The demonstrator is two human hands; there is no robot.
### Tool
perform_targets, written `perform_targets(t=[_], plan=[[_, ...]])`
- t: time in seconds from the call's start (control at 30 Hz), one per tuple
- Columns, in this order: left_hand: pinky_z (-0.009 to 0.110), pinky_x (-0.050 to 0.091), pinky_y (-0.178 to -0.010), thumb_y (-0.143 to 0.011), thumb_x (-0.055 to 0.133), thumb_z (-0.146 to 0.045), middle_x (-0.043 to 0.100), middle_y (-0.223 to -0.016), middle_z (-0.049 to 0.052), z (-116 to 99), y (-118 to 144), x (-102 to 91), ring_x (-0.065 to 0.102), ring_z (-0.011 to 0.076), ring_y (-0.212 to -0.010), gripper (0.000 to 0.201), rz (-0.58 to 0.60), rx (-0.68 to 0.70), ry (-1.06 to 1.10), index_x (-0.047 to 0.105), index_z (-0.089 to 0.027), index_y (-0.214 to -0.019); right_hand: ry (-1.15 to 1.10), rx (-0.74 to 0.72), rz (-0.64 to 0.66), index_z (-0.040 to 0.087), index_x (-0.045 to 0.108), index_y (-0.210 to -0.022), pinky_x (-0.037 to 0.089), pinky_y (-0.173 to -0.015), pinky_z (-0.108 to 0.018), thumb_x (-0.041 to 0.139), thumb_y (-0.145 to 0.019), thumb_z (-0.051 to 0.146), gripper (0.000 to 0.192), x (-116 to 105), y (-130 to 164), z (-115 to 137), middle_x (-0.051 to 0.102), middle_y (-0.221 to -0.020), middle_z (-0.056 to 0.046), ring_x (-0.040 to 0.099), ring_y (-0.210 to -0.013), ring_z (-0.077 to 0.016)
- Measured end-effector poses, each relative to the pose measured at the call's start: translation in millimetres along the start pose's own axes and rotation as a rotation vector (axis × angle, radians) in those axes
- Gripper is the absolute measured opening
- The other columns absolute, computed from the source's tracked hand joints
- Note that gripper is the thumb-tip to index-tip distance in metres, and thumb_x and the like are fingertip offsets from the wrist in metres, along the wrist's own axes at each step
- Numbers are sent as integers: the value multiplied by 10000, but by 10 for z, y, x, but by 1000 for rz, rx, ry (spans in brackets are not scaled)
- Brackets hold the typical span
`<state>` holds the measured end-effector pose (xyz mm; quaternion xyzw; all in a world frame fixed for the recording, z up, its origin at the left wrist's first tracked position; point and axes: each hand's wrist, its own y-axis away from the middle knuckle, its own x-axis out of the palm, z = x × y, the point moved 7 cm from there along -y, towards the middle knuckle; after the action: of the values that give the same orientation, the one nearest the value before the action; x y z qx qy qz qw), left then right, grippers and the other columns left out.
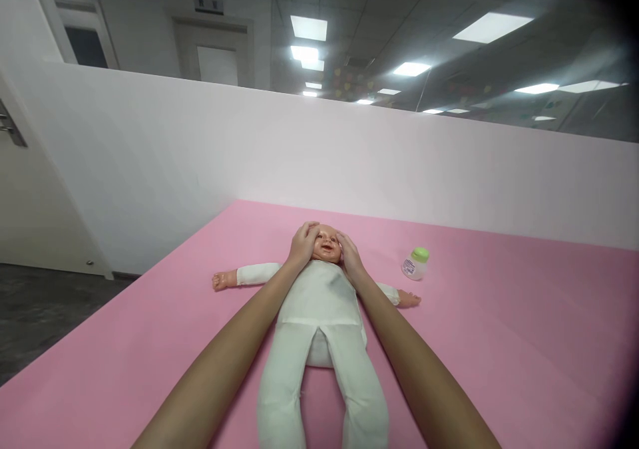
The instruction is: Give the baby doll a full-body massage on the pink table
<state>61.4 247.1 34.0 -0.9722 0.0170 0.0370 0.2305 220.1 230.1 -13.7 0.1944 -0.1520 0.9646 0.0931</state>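
A baby doll (322, 296) with a soft white cloth body lies on its back on a pink table surface (499, 342), its legs towards me and its arms spread to the sides. Against one side of the doll's head, my left hand (303, 244) rests with the fingers lying over the temple and brow. On the opposite side, my right hand (349, 256) touches the cheek and temple with its fingers stretched out. The doll's face shows between my two hands. My palms are partly turned away, and both forearms run alongside the doll's body.
A small clear bottle (415, 264) with a green cap and a label stands right of the doll's head. Behind the table rises a low white wall (399, 163). At the left are a door (34, 189) and the dark floor (44, 316) beyond the table's edge.
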Motion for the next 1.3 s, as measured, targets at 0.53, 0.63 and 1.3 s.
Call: perform_targets(t=[0.53,0.63,1.3], plan=[[343,467,-1026,-898,579,-361,710,-1208,65,8,0,1,628,237,-1188,272,0,-3,3,678,-223,-1110,2,-8,0,262,739,-1053,567,-923,-345,760,-769,469,352,-13,-11,-10,759,-1099,0,689,-1079,-228],[345,459,-1037,-908,542,-323,704,-1225,67,23,-10,1,624,231,-1194,261,-3,-7,1,678,-220,-1105,1,-5,1,263,736,-1060,568,-922,-347,750,-780,472,350,-16,-17,-19,756,-1114,-2,686,-1086,-228],[342,482,-1006,-889,598,-349,720,-1185,61,4,7,3,635,238,-1171,263,2,8,-1,683,-229,-1107,-6,6,-7,263,729,-1070,578,-924,-368,732,-783,498,371,-12,-21,-36,763,-1079,-7,692,-1077,-232]])
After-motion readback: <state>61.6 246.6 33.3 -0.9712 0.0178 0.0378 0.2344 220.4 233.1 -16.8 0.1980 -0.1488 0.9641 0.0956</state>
